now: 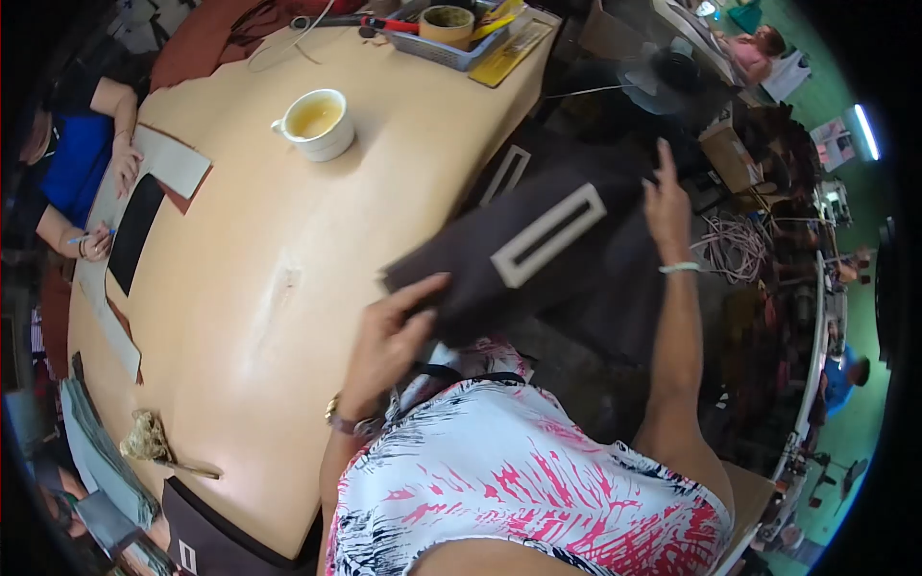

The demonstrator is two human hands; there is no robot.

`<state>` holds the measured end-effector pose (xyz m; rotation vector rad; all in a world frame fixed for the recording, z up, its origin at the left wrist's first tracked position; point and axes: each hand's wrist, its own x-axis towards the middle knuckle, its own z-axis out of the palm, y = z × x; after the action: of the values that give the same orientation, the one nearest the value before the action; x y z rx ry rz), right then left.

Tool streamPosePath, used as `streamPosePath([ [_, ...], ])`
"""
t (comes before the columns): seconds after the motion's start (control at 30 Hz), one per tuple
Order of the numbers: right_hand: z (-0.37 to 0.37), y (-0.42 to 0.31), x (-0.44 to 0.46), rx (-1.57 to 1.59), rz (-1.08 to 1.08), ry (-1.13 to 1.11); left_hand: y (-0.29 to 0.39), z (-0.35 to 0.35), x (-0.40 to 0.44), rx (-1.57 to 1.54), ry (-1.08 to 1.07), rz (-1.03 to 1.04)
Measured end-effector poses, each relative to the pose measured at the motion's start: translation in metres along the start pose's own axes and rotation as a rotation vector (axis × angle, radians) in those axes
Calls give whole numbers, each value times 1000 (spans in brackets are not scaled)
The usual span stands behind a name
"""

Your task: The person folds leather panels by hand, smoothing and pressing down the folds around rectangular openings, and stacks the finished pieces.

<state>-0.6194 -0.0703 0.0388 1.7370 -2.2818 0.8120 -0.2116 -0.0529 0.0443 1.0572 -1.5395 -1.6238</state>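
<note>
A dark brown fabric or leather panel (463,245) with a pale rectangular frame (549,235) on it hangs partly over the table's right edge. My left hand (384,336) grips its near left corner, fingers and thumb closed on the material. At the panel's far right side is my right hand (667,206), its index finger stretched out and thumb apart; whether it touches the panel is unclear. Behind it shows a second dark piece with a similar pale frame (506,175), partly covered.
On the table (240,317) stand a white cup (331,144) of yellowish liquid and a blue basket (461,60) with tape. A brush (149,439) and another dark panel (226,533) lie near left. Across, a co-worker's hand (96,243) holds a pen over pattern pieces. Coiled cord (732,248) lies right.
</note>
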Motion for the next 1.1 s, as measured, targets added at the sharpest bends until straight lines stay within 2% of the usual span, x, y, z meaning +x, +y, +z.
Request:
streamPosePath([
  [0.07,-43,50,-16,-136,64,12,2,37,22,36,-265,12],
  [0.1,-62,73,-24,-146,117,9,-5,54,31,169,-339,248],
  [0.13,-76,91,-32,-156,168,7,5,68,34,219,-425,240],
  [0.2,-90,113,-50,-196,227,42,-6,92,36,216,-508,381],
  [0.3,-77,124,-61,-226,262,-26,-17,98,33,227,-567,312],
  [0.4,-57,117,-56,-338,239,-117,-15,94,36,158,-576,54],
  [0.5,-59,134,-42,-423,232,-156,-24,112,44,40,-648,45],
  [0.6,-78,157,-27,-394,265,-217,-34,136,47,-23,-704,170],
  [0.63,-77,162,-22,-381,247,-208,-32,138,49,-33,-749,141],
  [0.73,-54,150,3,-484,269,-245,-45,138,50,-104,-555,35],
  [0.77,-40,146,13,-488,214,-248,-61,139,55,-106,-422,95],
  [0.8,-18,145,23,-457,183,-208,-87,142,62,-108,-289,149],
  [0.87,34,144,38,-324,105,-121,-120,138,68,-85,-162,28],
  [0.93,82,144,50,-226,28,-147,-140,124,76,-43,-162,-303],
  [1.0,118,135,65,-325,-49,-212,-169,127,75,-23,-83,-273],
  [1.07,141,122,72,-235,-129,-205,-169,124,77,-1,-45,-291],
  [1.1,150,118,74,-272,-96,-214,-155,120,78,9,-49,-325],
])
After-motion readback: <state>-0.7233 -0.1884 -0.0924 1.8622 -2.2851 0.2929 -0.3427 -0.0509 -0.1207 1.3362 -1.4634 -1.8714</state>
